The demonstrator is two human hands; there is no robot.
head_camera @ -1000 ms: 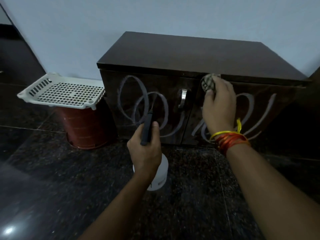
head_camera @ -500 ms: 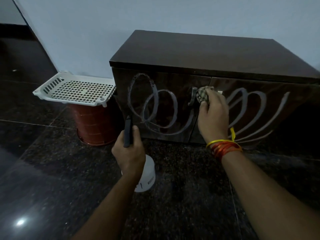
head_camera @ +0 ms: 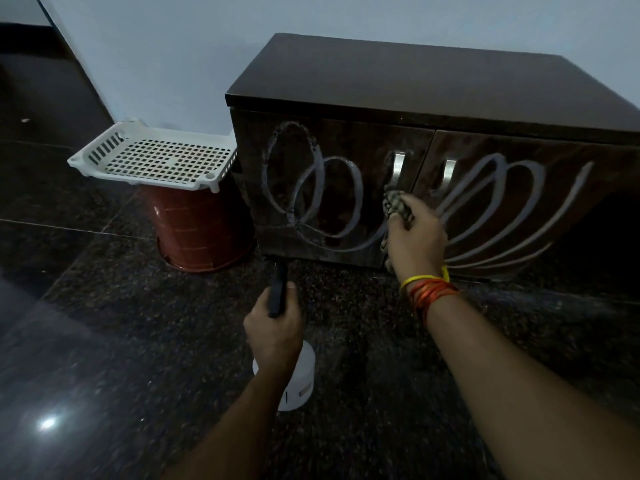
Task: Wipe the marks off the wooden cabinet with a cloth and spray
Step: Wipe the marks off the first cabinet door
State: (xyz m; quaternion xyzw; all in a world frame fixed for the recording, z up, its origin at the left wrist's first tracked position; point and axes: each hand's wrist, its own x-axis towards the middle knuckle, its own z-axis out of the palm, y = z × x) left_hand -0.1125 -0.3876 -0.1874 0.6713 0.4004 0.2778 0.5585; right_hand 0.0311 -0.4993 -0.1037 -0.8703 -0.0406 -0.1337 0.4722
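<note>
— On the dark speckled floor (head_camera: pixel 363 341), against the pale wall (head_camera: pixel 173 57): a low wooden cabinet (head_camera: pixel 415 74), two doors, two metal handles (head_camera: pixel 398 166) side by side at the middle seam.

— And on the doors?

— Pale looping marks (head_camera: pixel 311 195) across both fronts, rings on the left door, long sweeping arcs on the right.

— Right hand?

— Right hand (head_camera: pixel 415 233) clenched around a bunched checked cloth (head_camera: pixel 394 206), pressed against the door front just below the handles, near the seam. Yellow, orange and red threads (head_camera: pixel 429 292) wound round that wrist.

— Left hand?

— Left hand (head_camera: pixel 273 334) lower, nearer the camera, wrapped round the dark head of a spray bottle (head_camera: pixel 298 382); thumb laid along the black top, nozzle pointing toward the cabinet's lower edge. White bottle body showing beneath the wrist, apart from the cabinet. Hard to tell whether resting on the floor or held just above.

— Anything beside the cabinet?

— Left of it, a reddish-brown bucket (head_camera: pixel 204 230) turned upside down, touching or nearly touching the cabinet's side, with a white perforated tray (head_camera: pixel 152 157) sitting on top.
</note>
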